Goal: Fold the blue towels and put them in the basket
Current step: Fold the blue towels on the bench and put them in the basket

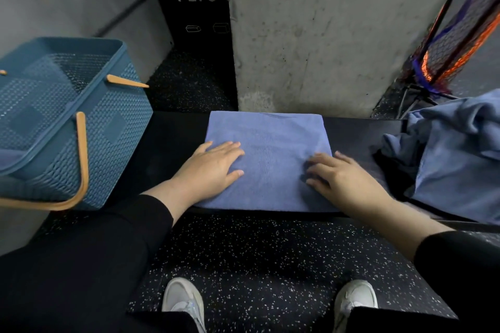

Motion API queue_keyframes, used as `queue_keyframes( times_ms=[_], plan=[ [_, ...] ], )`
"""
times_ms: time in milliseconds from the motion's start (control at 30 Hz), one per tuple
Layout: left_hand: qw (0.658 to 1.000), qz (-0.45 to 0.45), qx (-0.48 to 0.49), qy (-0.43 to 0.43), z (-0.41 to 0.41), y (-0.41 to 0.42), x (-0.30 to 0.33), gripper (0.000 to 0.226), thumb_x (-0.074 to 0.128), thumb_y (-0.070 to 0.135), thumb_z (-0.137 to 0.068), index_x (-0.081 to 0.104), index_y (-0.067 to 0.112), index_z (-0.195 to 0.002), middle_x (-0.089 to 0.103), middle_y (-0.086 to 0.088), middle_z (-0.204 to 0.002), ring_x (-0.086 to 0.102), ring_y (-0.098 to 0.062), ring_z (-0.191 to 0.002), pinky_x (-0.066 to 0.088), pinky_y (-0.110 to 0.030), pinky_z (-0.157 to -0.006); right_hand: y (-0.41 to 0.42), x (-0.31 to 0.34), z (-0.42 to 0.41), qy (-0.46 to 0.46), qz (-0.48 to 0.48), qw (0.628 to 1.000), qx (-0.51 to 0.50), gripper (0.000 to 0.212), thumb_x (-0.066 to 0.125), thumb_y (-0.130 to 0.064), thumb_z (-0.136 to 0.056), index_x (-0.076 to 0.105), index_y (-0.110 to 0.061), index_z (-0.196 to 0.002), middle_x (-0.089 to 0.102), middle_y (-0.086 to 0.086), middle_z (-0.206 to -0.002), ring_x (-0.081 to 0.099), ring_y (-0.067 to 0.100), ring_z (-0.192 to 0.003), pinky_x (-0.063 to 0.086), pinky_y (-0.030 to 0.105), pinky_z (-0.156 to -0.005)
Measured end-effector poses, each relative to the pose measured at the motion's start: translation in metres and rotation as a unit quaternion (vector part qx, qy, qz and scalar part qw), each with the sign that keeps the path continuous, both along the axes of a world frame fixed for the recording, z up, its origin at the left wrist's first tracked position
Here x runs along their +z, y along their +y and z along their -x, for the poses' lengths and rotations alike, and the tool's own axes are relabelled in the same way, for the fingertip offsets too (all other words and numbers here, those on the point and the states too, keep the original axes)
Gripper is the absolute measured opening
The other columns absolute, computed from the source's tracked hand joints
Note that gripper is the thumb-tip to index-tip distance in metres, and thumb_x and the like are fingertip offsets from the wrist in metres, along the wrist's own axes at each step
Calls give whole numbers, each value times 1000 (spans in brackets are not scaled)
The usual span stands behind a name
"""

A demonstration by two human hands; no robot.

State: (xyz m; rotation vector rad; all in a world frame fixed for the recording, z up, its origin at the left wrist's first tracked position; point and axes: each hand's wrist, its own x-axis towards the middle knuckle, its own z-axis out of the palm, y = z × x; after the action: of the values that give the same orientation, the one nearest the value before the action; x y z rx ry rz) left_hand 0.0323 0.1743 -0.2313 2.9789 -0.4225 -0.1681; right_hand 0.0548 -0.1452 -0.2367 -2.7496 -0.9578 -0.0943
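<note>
1. Blue towel (270, 143) lies folded flat mid-bench (173, 143), reaching its front edge
2. Left hand (209, 170) and right hand (335, 176) press it, fingers straight
3. Basket (113, 127) at the left end; unfolded towels (454, 159) at the right
4. Black box (194, 8) behind reads "PLYO"

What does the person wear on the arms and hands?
Both arms wear long black sleeves, pushed up so the forearms are bare. The left hand and right hand are bare: no gloves, rings or watch can be seen.
</note>
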Motion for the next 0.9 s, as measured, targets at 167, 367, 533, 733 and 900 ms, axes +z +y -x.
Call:
queue_keyframes(
  times_ms=[167, 367, 533, 733, 900],
  plan=[
    [997, 24, -70, -23, 37, 10, 9, 44, 48, 69, -89, 54, 33, -114, 48, 16, -116, 47, -7, -115, 34, -34, -105, -14, 3, 24, 86, 23, 992, 94, 41, 57, -67, -82, 56, -32, -103, 52, -13, -112, 55, 13, -102, 47, 33, -87],
    [997, -6, -58, -42, 69, 31, 0, 55, 55, 63, -91, 47, 38, -140, 40, 15, -128, 37, -8, -126, 28, -33, -113, -39, 8, 28, 122, -21, 991, 42, 29, 81, -30, -80, 63, -25, -103, 53, -13, -119, 59, 13, -107, 52, 36, -90],
    [998, -2, -47, -51, 76, 36, 1, 44, 60, 43, -95, 55, 32, -137, 48, 14, -124, 45, -10, -121, 35, -35, -108, -38, 8, 31, 92, -42, 995, 27, 9, 71, -23, -88, 65, -25, -95, 59, -15, -112, 63, 10, -97, 54, 36, -84],
    [995, 93, 26, -31, 74, 36, 3, 21, 48, 23, -103, 64, 23, -116, 58, 17, -123, 51, -5, -118, 34, -34, -109, -35, 24, 34, 167, -104, 977, -79, 5, 54, -35, -99, 56, -33, -104, 70, -11, -95, 65, 9, -86, 53, 35, -81],
    [953, 271, 120, 56, 78, 33, 25, 21, 49, 37, -92, 67, 27, -89, 57, 19, -81, 50, -1, -80, 41, -31, -78, -36, 40, 32, 195, -123, 969, -87, 14, 56, -27, -100, 51, -34, -88, 62, -15, -70, 54, 2, -62, 42, 24, -62]
  ],
)
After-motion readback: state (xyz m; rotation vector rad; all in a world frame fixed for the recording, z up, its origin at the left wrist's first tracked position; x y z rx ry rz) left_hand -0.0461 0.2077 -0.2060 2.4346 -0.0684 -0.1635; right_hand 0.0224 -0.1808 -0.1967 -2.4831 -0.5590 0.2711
